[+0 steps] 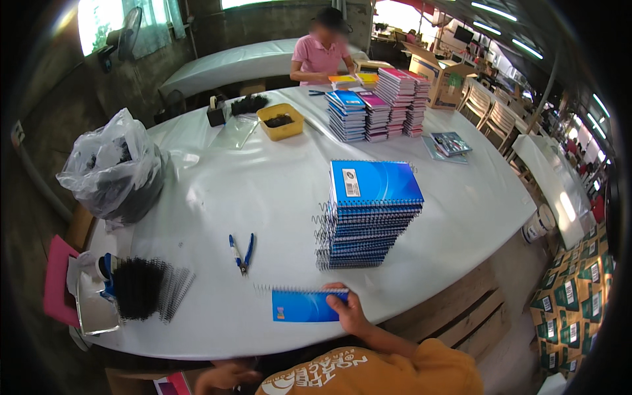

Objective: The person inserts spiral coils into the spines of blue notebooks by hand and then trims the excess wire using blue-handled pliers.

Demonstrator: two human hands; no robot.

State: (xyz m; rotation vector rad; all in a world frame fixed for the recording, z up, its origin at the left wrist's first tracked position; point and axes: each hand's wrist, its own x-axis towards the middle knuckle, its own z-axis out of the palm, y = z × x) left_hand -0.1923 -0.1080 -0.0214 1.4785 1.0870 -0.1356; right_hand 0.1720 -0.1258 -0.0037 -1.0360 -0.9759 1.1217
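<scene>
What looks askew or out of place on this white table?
The tall stack of blue spiral notebooks is uneven: its wire bindings stick out raggedly on the left and the pile leans slightly. The blue-handled pliers lie loose on the table. The right hand rests on a single blue notebook. Nothing looks spilled.

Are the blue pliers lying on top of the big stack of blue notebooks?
No, the blue-handled pliers lie on the white table, apart from the tall stack of blue spiral notebooks.

The table (263,197) has a smooth, glossy white plastic cover. The blue notebook (306,306) has a shiny paper cover and thin metal wire spiral. The bag (115,168) is crinkled clear plastic.
</scene>
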